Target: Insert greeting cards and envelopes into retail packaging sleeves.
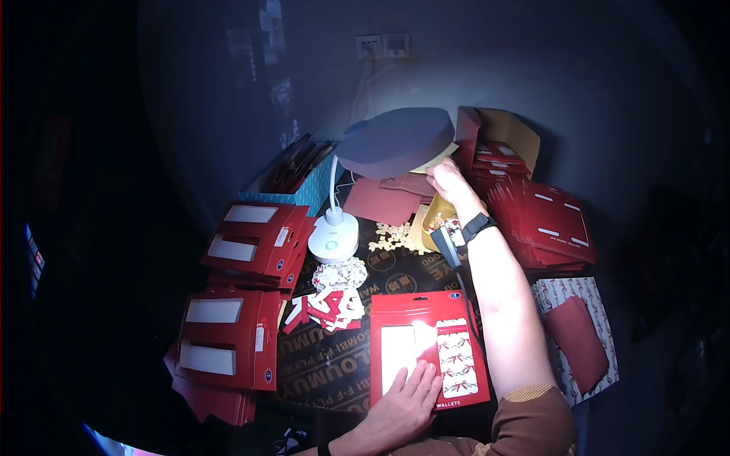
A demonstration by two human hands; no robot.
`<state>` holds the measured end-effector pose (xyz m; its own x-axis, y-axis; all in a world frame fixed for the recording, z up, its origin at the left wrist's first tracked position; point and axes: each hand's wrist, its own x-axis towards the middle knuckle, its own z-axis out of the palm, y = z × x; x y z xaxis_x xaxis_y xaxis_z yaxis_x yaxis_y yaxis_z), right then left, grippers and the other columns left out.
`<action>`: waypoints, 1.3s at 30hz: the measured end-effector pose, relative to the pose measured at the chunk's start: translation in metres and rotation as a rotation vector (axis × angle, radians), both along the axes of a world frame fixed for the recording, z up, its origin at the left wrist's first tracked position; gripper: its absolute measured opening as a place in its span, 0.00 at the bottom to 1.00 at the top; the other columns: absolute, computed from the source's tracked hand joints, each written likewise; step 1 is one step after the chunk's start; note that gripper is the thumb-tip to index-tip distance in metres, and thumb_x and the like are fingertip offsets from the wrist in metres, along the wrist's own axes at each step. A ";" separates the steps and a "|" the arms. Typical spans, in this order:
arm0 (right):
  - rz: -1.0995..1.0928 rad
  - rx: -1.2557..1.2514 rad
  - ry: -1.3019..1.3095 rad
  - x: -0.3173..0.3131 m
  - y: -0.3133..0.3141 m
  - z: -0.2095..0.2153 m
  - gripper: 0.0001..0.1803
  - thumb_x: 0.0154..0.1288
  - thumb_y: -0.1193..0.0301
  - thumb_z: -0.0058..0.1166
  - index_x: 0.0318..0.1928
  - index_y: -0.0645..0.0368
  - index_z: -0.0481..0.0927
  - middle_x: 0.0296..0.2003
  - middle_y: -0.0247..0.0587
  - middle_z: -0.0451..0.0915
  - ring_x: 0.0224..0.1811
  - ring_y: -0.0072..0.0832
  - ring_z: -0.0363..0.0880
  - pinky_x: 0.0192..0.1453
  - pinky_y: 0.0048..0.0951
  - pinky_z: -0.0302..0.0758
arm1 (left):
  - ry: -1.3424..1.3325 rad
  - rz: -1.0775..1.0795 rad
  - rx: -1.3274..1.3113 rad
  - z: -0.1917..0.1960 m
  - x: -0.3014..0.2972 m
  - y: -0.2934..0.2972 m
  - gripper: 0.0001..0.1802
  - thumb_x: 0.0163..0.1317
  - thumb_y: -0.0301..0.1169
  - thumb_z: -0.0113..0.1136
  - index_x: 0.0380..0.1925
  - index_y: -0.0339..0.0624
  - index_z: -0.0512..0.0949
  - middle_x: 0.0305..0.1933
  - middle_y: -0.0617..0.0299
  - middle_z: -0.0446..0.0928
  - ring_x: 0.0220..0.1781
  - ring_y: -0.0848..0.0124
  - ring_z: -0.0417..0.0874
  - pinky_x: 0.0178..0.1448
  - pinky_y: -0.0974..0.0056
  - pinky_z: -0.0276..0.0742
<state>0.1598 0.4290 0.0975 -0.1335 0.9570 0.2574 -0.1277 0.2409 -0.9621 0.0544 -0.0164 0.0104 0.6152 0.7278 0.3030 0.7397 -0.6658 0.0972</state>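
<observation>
My left hand (405, 404) lies flat with outstretched fingers on a red card package (385, 310). That package has a hang hole at its top, a white panel on its left and a bow-patterned strip (457, 365) on its right. My right hand (450, 181) reaches far forward beneath the lamp's round head. Its fingers are bent together at the edge of a pale yellow sheet (432, 164); whether they grip it is hidden. Below that wrist, a mustard-yellow tray (430, 220) holds small patterned pieces. A dark grey corded tool (444, 245) rests by its near end.
A white desk lamp (333, 237) stands mid-table. Before it lie patterned pieces (340, 274), red and white strips (328, 307) and small wooden pieces (391, 237). Red packages are stacked left (228, 334) and right (544, 220). A blue box (304, 182) and an open carton (517, 129) stand behind.
</observation>
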 end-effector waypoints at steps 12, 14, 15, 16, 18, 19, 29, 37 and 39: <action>0.091 0.088 -0.146 0.030 -0.066 0.061 0.41 0.60 0.70 0.55 0.70 0.74 0.55 0.70 0.61 0.57 0.67 0.44 0.65 0.69 0.41 0.66 | 0.012 0.024 -0.035 -0.007 -0.002 -0.004 0.37 0.58 0.41 0.66 0.61 0.27 0.69 0.65 0.36 0.68 0.71 0.45 0.67 0.69 0.42 0.64; 0.024 0.159 -0.238 0.056 -0.066 0.085 0.39 0.61 0.69 0.56 0.69 0.71 0.57 0.65 0.57 0.64 0.62 0.40 0.69 0.64 0.40 0.72 | 0.006 0.015 -0.025 -0.004 0.004 -0.001 0.38 0.57 0.42 0.67 0.62 0.27 0.68 0.66 0.36 0.68 0.71 0.45 0.66 0.69 0.40 0.61; -0.001 0.135 -0.253 0.062 -0.072 0.094 0.33 0.62 0.68 0.57 0.65 0.68 0.65 0.57 0.51 0.72 0.55 0.36 0.75 0.58 0.38 0.76 | -0.012 0.024 -0.028 -0.008 0.004 0.000 0.38 0.57 0.42 0.67 0.61 0.27 0.68 0.66 0.36 0.67 0.71 0.45 0.66 0.70 0.38 0.59; 0.045 0.237 -0.255 0.105 -0.056 0.102 0.27 0.61 0.69 0.59 0.60 0.66 0.71 0.48 0.46 0.77 0.50 0.34 0.79 0.55 0.39 0.78 | -0.019 -0.029 -0.015 -0.005 0.012 0.002 0.38 0.57 0.42 0.67 0.61 0.27 0.68 0.66 0.36 0.67 0.71 0.45 0.66 0.70 0.38 0.59; 0.067 0.329 -0.241 0.095 -0.088 0.110 0.22 0.63 0.68 0.60 0.55 0.66 0.76 0.45 0.45 0.79 0.47 0.35 0.81 0.53 0.38 0.80 | 0.068 0.040 0.026 -0.004 0.001 0.000 0.37 0.59 0.45 0.64 0.60 0.27 0.70 0.66 0.38 0.68 0.69 0.46 0.67 0.70 0.39 0.57; 0.109 0.287 -0.215 0.108 -0.108 0.121 0.22 0.64 0.68 0.59 0.56 0.66 0.75 0.46 0.46 0.78 0.48 0.35 0.81 0.52 0.37 0.80 | 0.086 0.046 0.041 -0.005 0.000 -0.001 0.36 0.59 0.46 0.63 0.59 0.28 0.70 0.66 0.38 0.68 0.69 0.46 0.67 0.71 0.38 0.56; -0.007 0.131 -0.509 0.198 -0.265 0.173 0.34 0.65 0.62 0.58 0.63 0.77 0.67 0.62 0.60 0.69 0.58 0.41 0.76 0.57 0.39 0.77 | 0.109 0.037 0.015 -0.011 0.002 -0.001 0.36 0.61 0.46 0.61 0.61 0.28 0.68 0.66 0.35 0.67 0.71 0.44 0.65 0.72 0.36 0.54; -0.240 -0.033 -0.558 0.250 -0.307 0.140 0.25 0.65 0.64 0.55 0.56 0.70 0.76 0.48 0.50 0.79 0.51 0.35 0.79 0.46 0.32 0.80 | 0.092 0.025 -0.014 -0.008 0.000 -0.004 0.38 0.59 0.44 0.65 0.61 0.26 0.66 0.67 0.32 0.65 0.72 0.41 0.64 0.73 0.34 0.51; -0.277 -0.087 -0.595 0.268 -0.303 0.124 0.22 0.64 0.65 0.55 0.53 0.71 0.78 0.44 0.48 0.80 0.46 0.35 0.80 0.42 0.31 0.80 | 0.103 0.018 0.010 -0.008 0.002 -0.001 0.38 0.59 0.43 0.65 0.61 0.27 0.67 0.67 0.34 0.65 0.73 0.43 0.63 0.74 0.34 0.49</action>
<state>0.4274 0.1261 0.2217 0.0251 0.9904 0.1360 0.4868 0.1067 -0.8670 0.0563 -0.0173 0.0024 0.6302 0.7363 0.2463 0.7574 -0.6528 0.0135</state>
